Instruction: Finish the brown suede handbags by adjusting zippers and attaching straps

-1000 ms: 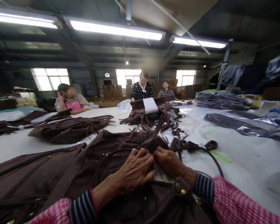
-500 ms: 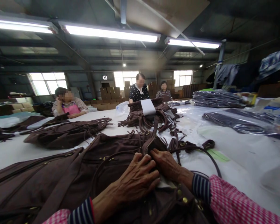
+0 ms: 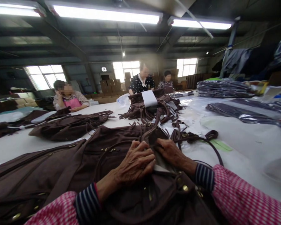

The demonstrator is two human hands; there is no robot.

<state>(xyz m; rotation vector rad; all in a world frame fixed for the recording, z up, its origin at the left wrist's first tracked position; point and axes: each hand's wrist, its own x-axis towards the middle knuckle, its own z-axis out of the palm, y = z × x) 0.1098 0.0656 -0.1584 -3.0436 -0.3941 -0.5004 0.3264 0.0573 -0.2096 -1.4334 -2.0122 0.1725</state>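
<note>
A dark brown handbag (image 3: 140, 195) with brass studs and a zipped top lies right in front of me. My left hand (image 3: 137, 162) rests over one edge of its mouth, with fingers curled round the fabric. On the opposite edge, my right hand (image 3: 172, 153) grips the rim, its fingertips partly hidden by the cloth. Between the two hands the mouth gapes and shows a greyish lining (image 3: 160, 157). A thin looped handle (image 3: 100, 162) arcs beside my left wrist, and a bundle of straps (image 3: 176, 132) lies just beyond my right hand.
More brown bags (image 3: 67, 126) lie to the left on the white table (image 3: 103, 123). Ahead sits a stack of bags with a white paper band (image 3: 149, 98). Plastic-wrapped bags (image 3: 224, 89) are piled at the right. Three people are across the table.
The bag's mouth is spread wider, and more of the lining shows between my hands. My right hand has shifted slightly right along with the rim. The view has tilted down a little.
</note>
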